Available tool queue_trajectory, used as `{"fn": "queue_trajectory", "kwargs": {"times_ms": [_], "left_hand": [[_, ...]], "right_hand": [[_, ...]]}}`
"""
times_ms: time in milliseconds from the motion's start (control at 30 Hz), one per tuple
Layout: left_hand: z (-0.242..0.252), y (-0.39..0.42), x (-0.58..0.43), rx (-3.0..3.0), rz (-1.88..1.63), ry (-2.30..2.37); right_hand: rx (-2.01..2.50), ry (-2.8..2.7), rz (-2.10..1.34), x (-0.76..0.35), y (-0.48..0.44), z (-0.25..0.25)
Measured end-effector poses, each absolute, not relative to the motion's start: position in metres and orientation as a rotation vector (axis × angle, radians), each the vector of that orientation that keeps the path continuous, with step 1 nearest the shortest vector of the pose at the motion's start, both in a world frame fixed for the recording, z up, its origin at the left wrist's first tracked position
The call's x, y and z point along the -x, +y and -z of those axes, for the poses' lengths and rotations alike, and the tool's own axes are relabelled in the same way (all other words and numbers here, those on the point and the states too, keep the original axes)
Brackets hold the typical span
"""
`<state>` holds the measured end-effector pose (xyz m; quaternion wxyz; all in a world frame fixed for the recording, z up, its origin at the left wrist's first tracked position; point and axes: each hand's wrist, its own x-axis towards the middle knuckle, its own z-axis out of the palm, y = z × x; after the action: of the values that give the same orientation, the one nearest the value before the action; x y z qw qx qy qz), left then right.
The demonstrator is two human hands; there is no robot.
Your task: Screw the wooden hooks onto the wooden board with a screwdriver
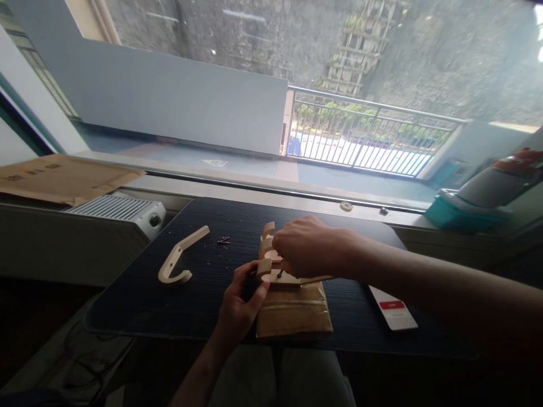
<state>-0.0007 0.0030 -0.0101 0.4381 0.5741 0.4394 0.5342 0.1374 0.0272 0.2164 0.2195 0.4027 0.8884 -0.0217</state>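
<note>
A large window fills the upper view, with a metal railing [360,135] beyond it. Below it stands the dark tabletop [136,305], a radiator [119,209] at its left and a brown envelope [63,178] reaching over the radiator. Near the front edge lies a taped cardboard box [294,311]. The right hand [311,246] is clenched above the wooden hooks [263,268], which sit at the box's far side; the left hand [240,299] grasps the nearest one by its curled end. A loose hook [176,255] lies apart to the left, a phone [396,314] to the right. A tape roll [346,206] rests on the windowsill, screws [223,241] near the loose hook. A dark pin [279,275] stands under the right fingers; whether they hold it, I cannot tell.
</note>
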Motion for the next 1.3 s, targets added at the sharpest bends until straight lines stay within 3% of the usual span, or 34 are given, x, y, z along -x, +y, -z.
{"fn": "queue_trajectory", "kwargs": {"times_ms": [300, 767, 1033, 1300], "left_hand": [[0.001, 0.001, 0.0, -1.449, -1.317, 1.129], [0.001, 0.001, -0.001, -1.433, -1.325, 1.115], [0.0, 0.0, 0.0, -1.476, -1.336, 1.129], [-0.008, -0.002, -0.001, -1.448, -1.315, 1.146]], "right_hand": [[-0.905, 2.421, 0.062, -0.13, 0.024, -0.228], [-1.251, 2.468, 0.158, -0.137, 0.023, -0.212], [-0.992, 2.424, -0.004, -0.124, 0.013, -0.229], [-0.96, 2.596, 0.014, -0.132, 0.024, -0.208]]}}
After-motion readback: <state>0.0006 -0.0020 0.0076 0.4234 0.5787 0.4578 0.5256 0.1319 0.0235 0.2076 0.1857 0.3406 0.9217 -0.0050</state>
